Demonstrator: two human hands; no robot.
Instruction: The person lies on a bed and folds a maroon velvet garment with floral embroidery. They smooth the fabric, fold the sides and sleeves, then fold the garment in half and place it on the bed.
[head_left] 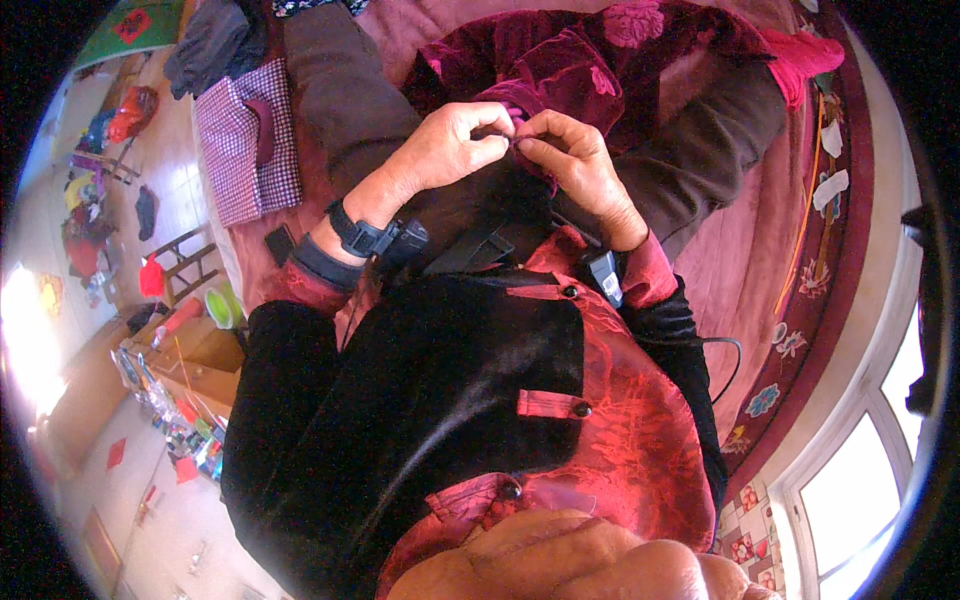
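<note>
Across my lap and legs lies a magenta velvet cloth (560,80) with lighter raised flowers. My left hand (445,150) is closed in a pinch on the gathered near edge of this cloth. Right beside it, my right hand (580,165) pinches the same edge between thumb and forefinger. The fingertips of both hands nearly meet there. Anything small between them is too fine to make out. The cloth's far right end (800,60) is a brighter pink and rests by my right knee.
I sit on a pink bedspread (715,310) with a dark red flowered border at right. At left lie a folded checked cloth (245,150) and a dark garment (215,50). A small dark flat object (280,243) sits near the bed's left edge. Beyond stand a stool (188,262) and a green container (222,305).
</note>
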